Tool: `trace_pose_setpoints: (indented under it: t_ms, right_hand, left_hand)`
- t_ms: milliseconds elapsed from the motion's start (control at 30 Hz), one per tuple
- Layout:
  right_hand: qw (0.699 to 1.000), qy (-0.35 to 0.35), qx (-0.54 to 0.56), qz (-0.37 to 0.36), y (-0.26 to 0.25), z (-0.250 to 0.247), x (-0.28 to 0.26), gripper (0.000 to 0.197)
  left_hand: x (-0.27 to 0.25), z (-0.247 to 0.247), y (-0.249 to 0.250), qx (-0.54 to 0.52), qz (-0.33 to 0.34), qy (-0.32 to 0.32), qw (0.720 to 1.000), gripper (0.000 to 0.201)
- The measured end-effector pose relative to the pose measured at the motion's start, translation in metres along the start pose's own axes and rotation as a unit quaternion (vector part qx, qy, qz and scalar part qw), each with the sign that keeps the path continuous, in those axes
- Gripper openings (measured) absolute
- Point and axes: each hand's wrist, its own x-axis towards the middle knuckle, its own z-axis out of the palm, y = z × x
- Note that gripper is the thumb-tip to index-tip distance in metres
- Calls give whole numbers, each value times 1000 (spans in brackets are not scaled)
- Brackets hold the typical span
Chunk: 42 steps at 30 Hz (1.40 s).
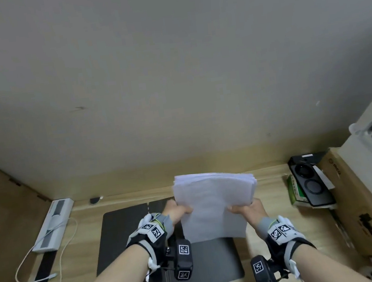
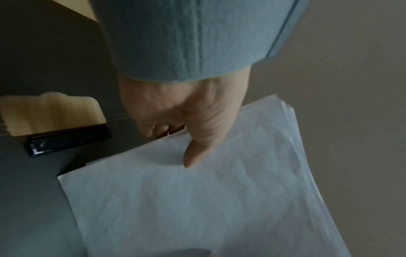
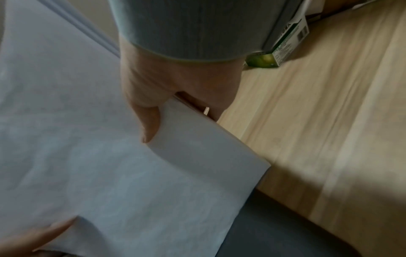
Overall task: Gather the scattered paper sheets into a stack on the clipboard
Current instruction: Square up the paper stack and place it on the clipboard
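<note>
A stack of white paper sheets (image 1: pixel 212 206) is held upright above the dark clipboard (image 1: pixel 127 238), its lower edge near the board. My left hand (image 1: pixel 178 213) pinches the stack's left edge, thumb on the front face (image 2: pixel 197 147) and fingers behind. My right hand (image 1: pixel 246 208) pinches the right edge the same way, thumb on the paper (image 3: pixel 149 121). The sheets (image 2: pixel 197 200) fan slightly at the top edge. The clipboard's black clip (image 2: pixel 66 140) shows in the left wrist view, left of the sheets. The paper (image 3: pixel 98 156) fills most of the right wrist view.
A white power strip (image 1: pixel 52 227) with a white cable (image 1: pixel 30 263) lies at the left on the wooden desk (image 1: pixel 267 260). A green box (image 1: pixel 297 191), a black device (image 1: pixel 311 183) and cardboard boxes (image 1: pixel 359 208) stand at the right. A wall rises behind.
</note>
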Motion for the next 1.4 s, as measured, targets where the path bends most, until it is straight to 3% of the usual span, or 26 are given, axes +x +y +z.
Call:
trace_pose_setpoints:
  t_ms: [133, 333, 467, 600, 700, 800, 967, 1167, 1300, 1400]
  right_hand:
    - [1000, 3, -5, -9, -2, 1, 4, 13]
    - [999, 17, 6, -44, -6, 3, 17, 15]
    - [1000, 6, -16, -14, 17, 0, 21, 28]
    - [999, 14, -23, -27, 12, 2, 22, 11]
    - [998, 22, -10, -54, -5, 6, 23, 10]
    - [998, 21, 9, -56, -10, 9, 30, 8]
    - [1000, 14, 14, -17, 11, 9, 31, 13]
    - [999, 23, 16, -14, 8, 11, 37, 15]
    - [999, 26, 27, -16, 14, 12, 40, 12]
    - [999, 28, 9, -12, 21, 14, 36, 12]
  left_hand:
    - [-2, 3, 5, -6, 46, 31, 998, 27]
    - [-6, 8, 12, -26, 126, 64, 990, 21]
    - [-7, 17, -12, 12, 118, 75, 990, 23]
    - [-2, 22, -13, -1, 132, 96, 987, 22]
    - [1, 22, 2, -6, 144, 120, 982, 10]
    - [8, 20, 9, -44, 170, 119, 977, 11]
    - [22, 21, -15, -14, 61, 99, 993, 19]
    - [32, 25, -24, -54, 80, 110, 989, 28]
    - [31, 27, -25, -56, 104, 103, 988, 4]
    - [33, 29, -38, -47, 98, 105, 989, 25]
